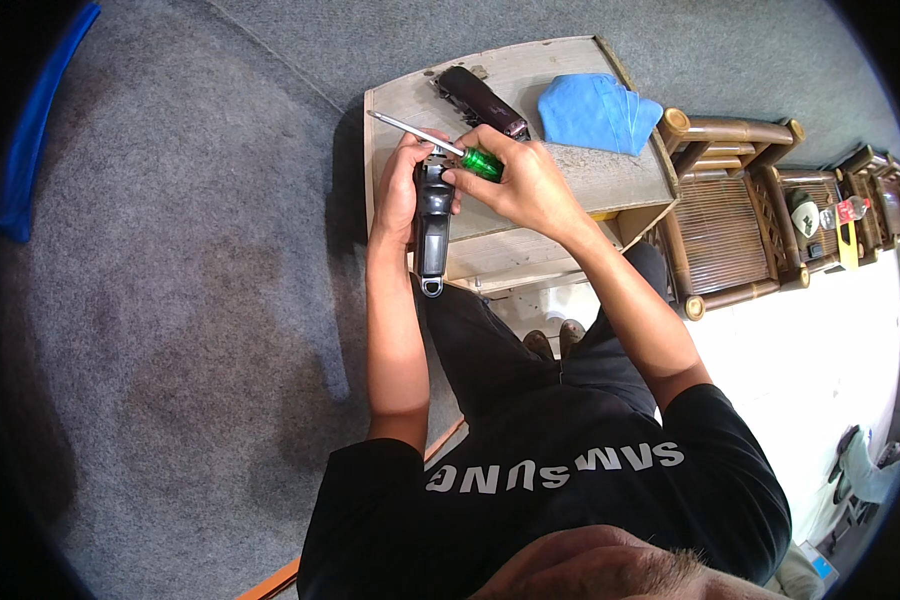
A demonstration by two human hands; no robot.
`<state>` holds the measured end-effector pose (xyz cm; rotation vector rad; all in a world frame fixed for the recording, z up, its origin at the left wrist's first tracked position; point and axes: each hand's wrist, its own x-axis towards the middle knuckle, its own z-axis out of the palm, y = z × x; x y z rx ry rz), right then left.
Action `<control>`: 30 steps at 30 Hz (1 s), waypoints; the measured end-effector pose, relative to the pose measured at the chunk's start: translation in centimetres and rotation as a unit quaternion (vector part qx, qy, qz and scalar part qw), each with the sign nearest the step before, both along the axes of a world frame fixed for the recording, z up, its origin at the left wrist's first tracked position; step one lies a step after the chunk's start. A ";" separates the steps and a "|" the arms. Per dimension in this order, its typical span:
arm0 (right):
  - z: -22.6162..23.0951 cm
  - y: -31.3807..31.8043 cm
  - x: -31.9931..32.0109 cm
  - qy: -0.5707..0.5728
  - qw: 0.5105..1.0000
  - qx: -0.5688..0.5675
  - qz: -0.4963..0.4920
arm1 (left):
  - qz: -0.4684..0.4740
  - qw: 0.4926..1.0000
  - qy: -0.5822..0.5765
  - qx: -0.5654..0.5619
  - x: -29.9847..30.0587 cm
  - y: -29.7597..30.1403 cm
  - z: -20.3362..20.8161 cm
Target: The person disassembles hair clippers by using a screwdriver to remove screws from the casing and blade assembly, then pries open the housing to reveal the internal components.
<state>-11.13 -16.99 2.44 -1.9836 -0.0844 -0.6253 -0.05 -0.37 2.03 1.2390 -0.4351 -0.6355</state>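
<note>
A black hair clipper (433,220) is held upright in my left hand (398,192), its hanging loop pointing toward me and its head between my fingers. My right hand (530,185) grips a screwdriver (482,163) by its translucent green handle. The metal shaft points away to the far left, over the clipper's head. My right fingertips also touch the side of the clipper near its head. Beyond my hands, a dark maroon clipper housing (485,103) lies on the wooden table (610,180). What my left fingertips press at the clipper's head is partly hidden.
A folded light blue cloth (598,113) lies at the table's far right. An open compartment sits under the tabletop's near edge. Bamboo chairs (725,235) stand to the right, with a bottle (850,210) farther along. Grey carpet (190,300) covers the left.
</note>
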 end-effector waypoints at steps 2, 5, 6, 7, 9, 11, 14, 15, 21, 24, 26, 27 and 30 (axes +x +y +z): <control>-0.2 0.1 0.3 -0.019 1.000 -0.005 0.001 | -0.009 1.000 -0.008 -0.003 0.1 0.0 -0.2; -0.2 0.1 0.6 0.001 1.000 -0.019 0.003 | -0.013 1.000 -0.015 -0.002 0.2 0.0 -0.2; -0.4 0.0 0.7 -0.011 0.999 -0.039 -0.002 | -0.009 1.000 -0.014 0.000 0.2 0.0 -0.2; -0.4 0.0 0.7 -0.023 0.998 -0.060 -0.007 | -0.009 1.000 -0.014 0.000 0.1 0.0 -0.1; -0.3 0.0 0.6 -0.019 0.998 -0.053 -0.001 | -0.020 1.000 -0.007 -0.005 0.1 0.0 -0.1; -0.3 0.0 0.6 -0.015 0.999 -0.046 0.005 | -0.019 1.000 -0.004 -0.007 0.2 0.1 -0.1; -0.4 -0.1 0.6 -0.015 0.999 -0.030 0.022 | -0.016 1.000 -0.008 -0.010 0.2 0.1 -0.3; -0.4 -0.1 0.6 -0.012 0.999 -0.027 0.030 | -0.012 1.000 -0.013 -0.011 0.2 0.1 -0.4; -0.4 -0.2 0.5 0.018 0.998 -0.019 0.052 | -0.015 1.000 -0.018 -0.006 0.4 0.1 -0.5; -0.6 -0.4 0.6 0.025 0.997 -0.014 0.072 | -0.012 1.000 -0.017 -0.003 0.4 0.0 -0.3; -0.7 -0.4 0.6 0.021 0.997 -0.022 0.076 | -0.015 1.000 -0.009 -0.007 0.4 0.0 -0.3; -0.6 -0.4 0.5 0.029 0.996 -0.002 0.088 | -0.017 1.000 0.000 -0.012 0.5 0.1 -0.4; -0.5 -0.4 0.3 0.033 0.992 0.052 0.109 | -0.019 1.000 0.014 -0.021 0.7 0.3 -0.6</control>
